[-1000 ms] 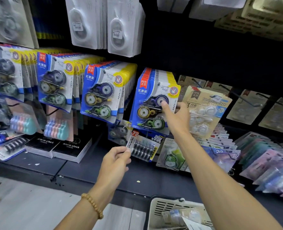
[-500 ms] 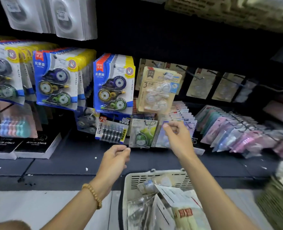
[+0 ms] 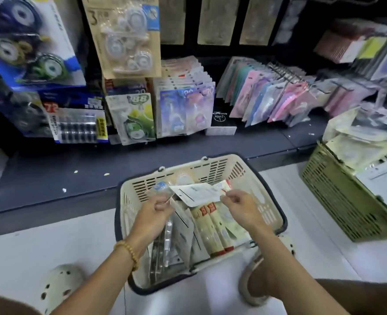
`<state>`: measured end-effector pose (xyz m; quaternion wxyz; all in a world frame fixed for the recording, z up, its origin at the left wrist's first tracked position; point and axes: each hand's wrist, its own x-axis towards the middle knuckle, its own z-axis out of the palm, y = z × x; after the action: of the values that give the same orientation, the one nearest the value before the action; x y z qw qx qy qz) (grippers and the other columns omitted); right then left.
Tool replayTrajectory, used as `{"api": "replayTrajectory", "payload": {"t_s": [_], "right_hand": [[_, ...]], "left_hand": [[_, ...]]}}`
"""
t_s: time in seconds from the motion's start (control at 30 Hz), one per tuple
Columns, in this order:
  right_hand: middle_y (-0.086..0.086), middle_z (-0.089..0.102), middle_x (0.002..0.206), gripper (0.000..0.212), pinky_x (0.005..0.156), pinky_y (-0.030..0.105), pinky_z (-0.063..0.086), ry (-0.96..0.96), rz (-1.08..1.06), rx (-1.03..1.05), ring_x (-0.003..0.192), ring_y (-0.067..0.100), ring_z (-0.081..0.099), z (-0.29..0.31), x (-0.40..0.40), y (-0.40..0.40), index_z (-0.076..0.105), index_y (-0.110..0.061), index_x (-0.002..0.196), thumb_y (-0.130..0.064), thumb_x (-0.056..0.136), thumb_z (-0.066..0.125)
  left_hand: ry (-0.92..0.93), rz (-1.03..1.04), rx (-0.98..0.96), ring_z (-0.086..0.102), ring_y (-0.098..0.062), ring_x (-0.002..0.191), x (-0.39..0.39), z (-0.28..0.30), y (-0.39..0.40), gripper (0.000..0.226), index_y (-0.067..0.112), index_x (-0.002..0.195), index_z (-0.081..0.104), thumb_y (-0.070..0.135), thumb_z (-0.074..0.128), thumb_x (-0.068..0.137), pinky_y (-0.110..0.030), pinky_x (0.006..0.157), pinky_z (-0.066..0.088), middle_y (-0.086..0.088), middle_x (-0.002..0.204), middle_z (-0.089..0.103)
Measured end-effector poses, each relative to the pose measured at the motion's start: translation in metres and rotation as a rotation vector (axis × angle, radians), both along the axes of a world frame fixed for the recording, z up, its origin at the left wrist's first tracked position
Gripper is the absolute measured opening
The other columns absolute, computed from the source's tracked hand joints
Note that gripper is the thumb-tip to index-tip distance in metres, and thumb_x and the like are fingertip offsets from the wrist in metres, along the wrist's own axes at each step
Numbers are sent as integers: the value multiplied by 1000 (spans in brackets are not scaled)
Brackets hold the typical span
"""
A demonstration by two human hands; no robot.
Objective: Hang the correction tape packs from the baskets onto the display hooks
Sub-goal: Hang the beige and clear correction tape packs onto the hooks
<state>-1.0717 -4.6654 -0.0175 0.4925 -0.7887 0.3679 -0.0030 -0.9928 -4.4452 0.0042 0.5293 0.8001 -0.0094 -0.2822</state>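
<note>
Both hands were down in the cream basket point(image 3: 213, 169) on the floor at this pt. Left hand point(image 3: 152, 214) had its fingers curled round a clear blister pack point(image 3: 161, 189), pinching it near the top edge. Right hand point(image 3: 241, 206) was pinching the corner of a white-backed correction tape pack point(image 3: 198, 193) that lay flipped over on the pile, back side up. So neither hand was free, each clamped on its own pack.

Rest of the stock was stood on edge in the basket, the beige packs w/ red labels point(image 3: 210, 226) jammed tight beside the clear ones. Green basket point(image 3: 338, 205) off to the right was also piled w/ packs.

What worried me, imo: the packs were wedged so close that lifting one prob drags a neighbour up w/ it and drops it on the floor. Two-finger corner grip on the right looked weak too, a slick card could slip out or bend. Also couldn't see the hang hole on either pack, so the flipped one might reach the hook facing backwards. And the matching beige 3-pack point(image 3: 125, 35) hung up top left, while the lower hooks point(image 3: 285, 71) on the right were already stuffed w/ pastel packs, so easy to land on the wrong peg.
</note>
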Motion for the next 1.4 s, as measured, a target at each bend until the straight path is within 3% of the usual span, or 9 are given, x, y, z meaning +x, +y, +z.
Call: {"api": "replayTrajectory", "payload": {"t_s": [0.23,0.4,0.6,0.73,0.83,0.93,1.13,1.3,1.4], "right_hand": [[-4,62,132,88,98,35,45,180,335,65,124,19,55,-59,-5,22,52,-24,137,-57,62,85],[-2,70,113,45,89,34,49,184,385,-79,106,21,62,-66,8,17,65,-22,118,-39,79,80],[4,71,78,24,65,30,46,113,314,-115,72,17,62,-59,-1,6,72,2,88,-21,91,73],[-21,60,55,34,55,20,38,72,366,-180,53,-1,53,-19,4,-7,63,-23,62,-16,95,69],[-8,75,75,20,60,33,53,-13,408,-186,65,16,68,28,11,-16,74,-14,77,-16,96,68],[-17,74,72,21,52,21,48,-98,477,-70,57,0,63,78,21,-20,75,-22,80,-10,95,69],[0,79,92,5,84,39,58,-168,474,-27,86,16,74,101,49,-7,80,-16,91,-16,87,79],[1,66,129,47,102,38,49,-196,171,-279,116,16,62,51,55,22,61,-11,133,-31,91,73],[10,61,138,62,104,38,46,77,174,-129,123,24,58,7,39,36,53,-6,140,-38,91,73]], "left_hand": [[72,-149,160,51,-11,124,-6,-41,1,65,29,135,48,28,83,82,-26,99,41,16,125,53],[72,-292,253,41,-17,141,-3,-47,0,89,19,153,38,38,83,79,-26,109,32,4,155,44],[14,-330,253,39,-18,143,-13,-46,-14,93,17,156,31,35,83,81,-24,108,32,2,156,43],[-13,-303,183,35,-18,147,-9,-41,-13,93,19,158,26,40,78,84,-32,115,31,4,160,37],[-99,-276,108,33,-18,147,-1,-31,-17,96,23,159,24,45,78,83,-38,117,32,5,161,34],[-222,-329,103,38,-18,144,9,-11,-26,104,28,157,26,48,85,73,-46,117,38,8,158,36],[-347,-347,98,71,-8,88,28,10,-18,67,32,108,62,43,94,51,-41,80,61,13,98,73],[-296,-100,103,71,-12,84,36,1,20,48,29,95,61,30,94,61,-43,79,61,11,93,73],[-263,79,75,70,-11,89,42,-4,39,46,30,95,59,20,93,67,-39,80,60,12,97,71]]}}
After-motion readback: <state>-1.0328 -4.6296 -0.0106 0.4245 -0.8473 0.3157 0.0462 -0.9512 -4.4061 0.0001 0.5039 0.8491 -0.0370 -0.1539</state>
